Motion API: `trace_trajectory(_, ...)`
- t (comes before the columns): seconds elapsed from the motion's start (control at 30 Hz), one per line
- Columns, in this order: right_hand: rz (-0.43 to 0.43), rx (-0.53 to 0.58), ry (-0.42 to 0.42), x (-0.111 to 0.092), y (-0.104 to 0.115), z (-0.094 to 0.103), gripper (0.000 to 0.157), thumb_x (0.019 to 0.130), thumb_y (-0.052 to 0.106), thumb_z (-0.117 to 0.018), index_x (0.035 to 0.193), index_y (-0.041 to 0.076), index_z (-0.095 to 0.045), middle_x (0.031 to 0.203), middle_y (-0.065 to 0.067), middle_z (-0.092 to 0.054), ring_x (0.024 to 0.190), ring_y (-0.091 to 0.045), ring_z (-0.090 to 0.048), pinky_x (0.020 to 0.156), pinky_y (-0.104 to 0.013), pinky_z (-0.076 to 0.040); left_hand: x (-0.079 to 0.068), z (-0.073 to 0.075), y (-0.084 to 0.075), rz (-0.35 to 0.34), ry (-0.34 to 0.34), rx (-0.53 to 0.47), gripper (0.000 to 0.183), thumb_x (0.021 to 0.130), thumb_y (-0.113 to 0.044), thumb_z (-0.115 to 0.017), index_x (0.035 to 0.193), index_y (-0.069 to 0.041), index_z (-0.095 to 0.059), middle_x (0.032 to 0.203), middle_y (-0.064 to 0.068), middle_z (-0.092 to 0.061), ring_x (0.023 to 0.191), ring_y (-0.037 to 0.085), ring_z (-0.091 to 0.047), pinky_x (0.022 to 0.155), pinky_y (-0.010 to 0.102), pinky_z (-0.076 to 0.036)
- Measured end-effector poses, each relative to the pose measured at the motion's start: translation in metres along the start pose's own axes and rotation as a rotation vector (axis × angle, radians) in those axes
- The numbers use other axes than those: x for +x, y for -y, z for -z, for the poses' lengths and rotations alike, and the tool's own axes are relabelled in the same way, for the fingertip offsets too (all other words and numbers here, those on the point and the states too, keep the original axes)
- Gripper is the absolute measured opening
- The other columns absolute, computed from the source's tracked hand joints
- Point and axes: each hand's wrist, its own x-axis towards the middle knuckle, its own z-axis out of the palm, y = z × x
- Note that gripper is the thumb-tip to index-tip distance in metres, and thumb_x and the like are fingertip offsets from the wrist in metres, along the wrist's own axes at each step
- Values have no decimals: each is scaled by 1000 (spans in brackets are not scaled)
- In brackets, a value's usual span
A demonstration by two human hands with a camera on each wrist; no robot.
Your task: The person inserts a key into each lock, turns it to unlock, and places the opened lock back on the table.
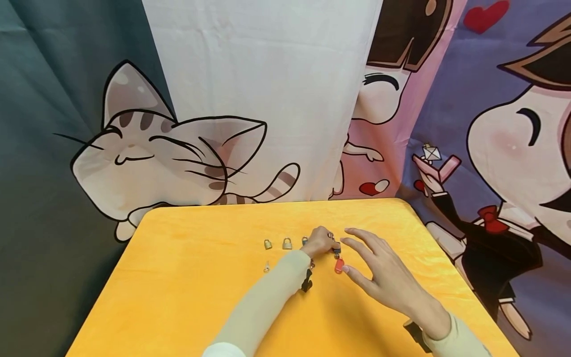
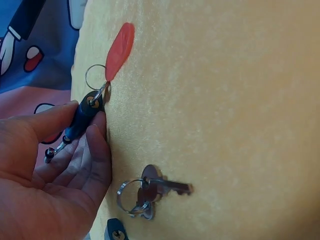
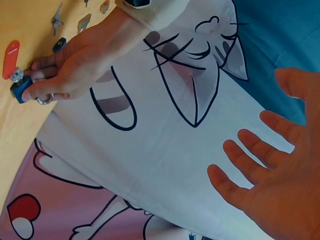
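Observation:
My left hand [image 1: 318, 241] pinches a blue padlock [image 2: 82, 120] between thumb and fingers, its shackle pointing away from the key end. A key sits in the padlock's keyhole; from its ring hangs a red tag [image 2: 120, 52]. Whether the shackle is released I cannot tell. Beside the red tag in the head view is my right hand [image 1: 383, 270], fingers spread and holding nothing. Near the left hand, a ring of keys [image 2: 150, 187] lies on the yellow cloth. A second blue padlock [image 2: 115, 229] shows partly at the bottom of the left wrist view.
Two brass padlocks [image 1: 267, 244] [image 1: 287, 243] stand in a row left of the left hand on the yellow table [image 1: 178, 277]. Small keys [image 1: 266, 267] lie in front of them. The left forearm hides part of the tabletop. Cartoon-printed curtains [image 1: 267, 74] hang behind the table.

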Motion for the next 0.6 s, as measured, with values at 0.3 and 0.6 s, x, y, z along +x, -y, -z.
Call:
trace_trajectory(0.3, -8, 0, 0, -3, 0, 0, 58, 89, 35, -72, 141, 22, -51, 148, -2, -46, 130, -25, -50, 101, -52, -46, 1, 4, 0, 28, -40, -11, 31, 82, -14, -79, 58, -8, -60, 50, 5, -60, 47, 18, -60, 40, 23, -41)
trace_trajectory(0.6, -7, 7, -9, -3, 1, 4, 59, 88, 33, -73, 142, 23, -50, 148, -2, -47, 129, -24, -50, 101, -51, -46, -2, 23, -4, 29, -44, 69, 33, 91, -22, -70, 69, 3, -71, 69, 18, -71, 43, 14, -47, 41, 24, -33)
